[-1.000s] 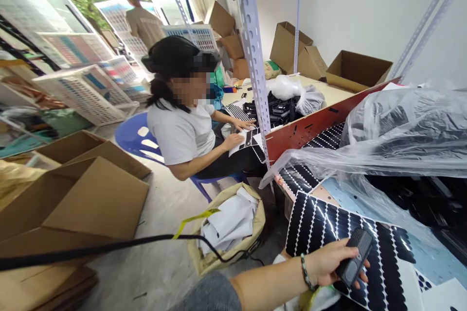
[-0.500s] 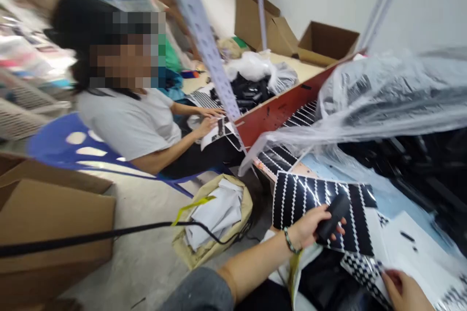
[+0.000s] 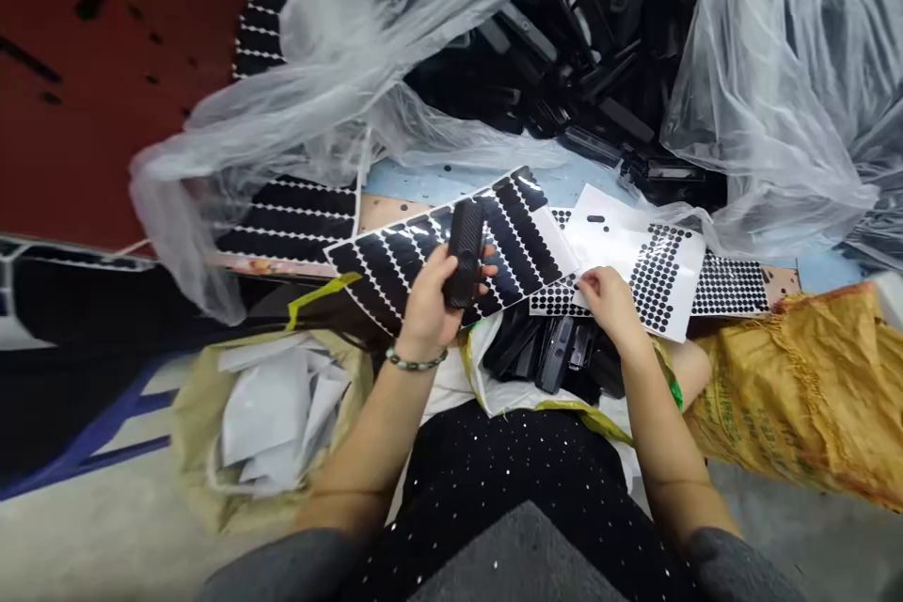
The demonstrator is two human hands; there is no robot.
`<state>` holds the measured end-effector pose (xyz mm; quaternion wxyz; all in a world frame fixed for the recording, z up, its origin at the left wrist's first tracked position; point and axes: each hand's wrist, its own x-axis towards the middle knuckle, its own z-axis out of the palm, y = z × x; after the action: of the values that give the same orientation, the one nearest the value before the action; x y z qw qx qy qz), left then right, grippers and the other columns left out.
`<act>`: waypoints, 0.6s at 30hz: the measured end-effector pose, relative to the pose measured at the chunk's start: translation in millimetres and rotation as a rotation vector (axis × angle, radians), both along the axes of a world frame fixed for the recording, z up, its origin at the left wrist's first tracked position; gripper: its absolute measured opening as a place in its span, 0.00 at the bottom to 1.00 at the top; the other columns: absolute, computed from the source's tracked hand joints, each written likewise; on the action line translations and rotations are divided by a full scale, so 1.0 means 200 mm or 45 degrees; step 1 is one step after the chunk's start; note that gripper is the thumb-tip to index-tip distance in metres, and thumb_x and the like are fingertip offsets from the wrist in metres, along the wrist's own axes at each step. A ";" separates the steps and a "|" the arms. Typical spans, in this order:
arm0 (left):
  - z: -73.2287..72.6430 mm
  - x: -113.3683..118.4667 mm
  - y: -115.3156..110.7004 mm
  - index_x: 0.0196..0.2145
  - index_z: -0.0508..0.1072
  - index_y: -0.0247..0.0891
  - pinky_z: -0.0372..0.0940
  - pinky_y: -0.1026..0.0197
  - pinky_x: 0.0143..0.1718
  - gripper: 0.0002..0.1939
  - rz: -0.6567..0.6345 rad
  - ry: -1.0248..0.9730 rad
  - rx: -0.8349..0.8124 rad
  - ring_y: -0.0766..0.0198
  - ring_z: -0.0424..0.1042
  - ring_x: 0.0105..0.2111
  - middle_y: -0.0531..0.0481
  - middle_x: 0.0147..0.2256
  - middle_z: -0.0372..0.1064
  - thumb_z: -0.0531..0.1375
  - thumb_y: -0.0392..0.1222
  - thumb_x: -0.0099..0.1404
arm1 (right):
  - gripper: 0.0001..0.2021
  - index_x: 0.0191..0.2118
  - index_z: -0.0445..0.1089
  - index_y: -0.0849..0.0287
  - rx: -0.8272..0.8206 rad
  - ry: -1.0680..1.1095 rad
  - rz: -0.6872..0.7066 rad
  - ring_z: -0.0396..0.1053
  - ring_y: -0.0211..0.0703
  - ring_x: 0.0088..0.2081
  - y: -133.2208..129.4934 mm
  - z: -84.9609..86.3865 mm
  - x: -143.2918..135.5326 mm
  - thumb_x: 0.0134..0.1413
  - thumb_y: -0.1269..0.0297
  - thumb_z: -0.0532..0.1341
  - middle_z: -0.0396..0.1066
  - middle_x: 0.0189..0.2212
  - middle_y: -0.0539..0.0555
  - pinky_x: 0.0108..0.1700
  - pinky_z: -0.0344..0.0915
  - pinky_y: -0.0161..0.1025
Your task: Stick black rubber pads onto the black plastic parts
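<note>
My left hand (image 3: pixel 430 306) is wrapped round a black, oblong plastic piece (image 3: pixel 465 249) with a ribbed surface and a round mark near its middle. Behind it lies a sheet of black strip stickers (image 3: pixel 395 254) with white wavy gaps. At the left edge of a white sheet of round black stickers (image 3: pixel 653 277), the fingertips of my right hand (image 3: pixel 610 299) are pinched together; what is between them, if anything, is too small to make out. An open sack (image 3: pixel 494 395) on my lap holds several black plastic pieces (image 3: pixel 557 353).
Clear plastic film (image 3: pixel 339 85) drapes round a heap of black parts (image 3: pixel 564 66) at the back. A red board (image 3: pixel 127 132) rises at the left. Below it stands a beige bag of white paper scraps (image 3: pixel 204 451). A yellow woven sack (image 3: pixel 804 386) is at the right.
My view has swung right and down from a seated co-worker to the work in front of me. My left hand still holds the black piece; my right fingers are still pinched by the sheets.
</note>
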<state>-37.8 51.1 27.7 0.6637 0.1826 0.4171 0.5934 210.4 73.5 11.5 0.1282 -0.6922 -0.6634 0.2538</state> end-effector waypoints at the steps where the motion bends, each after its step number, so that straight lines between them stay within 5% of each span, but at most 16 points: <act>1: 0.00 0.03 -0.01 0.36 0.71 0.38 0.68 0.69 0.23 0.12 0.004 -0.011 -0.020 0.65 0.77 0.29 0.47 0.36 0.78 0.63 0.44 0.55 | 0.03 0.31 0.68 0.57 0.018 -0.006 0.008 0.70 0.48 0.38 0.01 0.00 -0.02 0.52 0.66 0.58 0.72 0.33 0.56 0.47 0.67 0.46; 5: 0.01 0.05 0.01 0.36 0.69 0.37 0.67 0.69 0.22 0.13 0.013 -0.061 -0.096 0.64 0.77 0.29 0.47 0.35 0.78 0.63 0.44 0.54 | 0.05 0.26 0.65 0.55 0.034 -0.089 0.042 0.71 0.53 0.37 0.05 0.00 -0.06 0.48 0.62 0.57 0.72 0.29 0.58 0.45 0.68 0.50; 11: 0.06 -0.11 0.07 0.38 0.70 0.35 0.65 0.68 0.23 0.16 0.163 -0.094 0.024 0.63 0.76 0.30 0.45 0.35 0.76 0.64 0.46 0.55 | 0.08 0.18 0.61 0.49 -0.004 0.021 0.076 0.73 0.57 0.28 0.21 -0.04 -0.01 0.38 0.54 0.55 0.73 0.19 0.58 0.38 0.70 0.53; 18: 0.08 -0.16 0.03 0.38 0.69 0.34 0.63 0.67 0.25 0.19 0.139 -0.177 0.070 0.64 0.75 0.29 0.45 0.35 0.75 0.66 0.48 0.52 | 0.09 0.11 0.59 0.45 -0.283 -0.074 0.133 0.72 0.61 0.23 0.28 0.06 -0.07 0.31 0.53 0.53 0.73 0.16 0.63 0.34 0.70 0.56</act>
<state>-69.8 58.0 43.0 0.6526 0.1361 0.3630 0.6510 196.7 129.0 24.4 0.0179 -0.6736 -0.6697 0.3120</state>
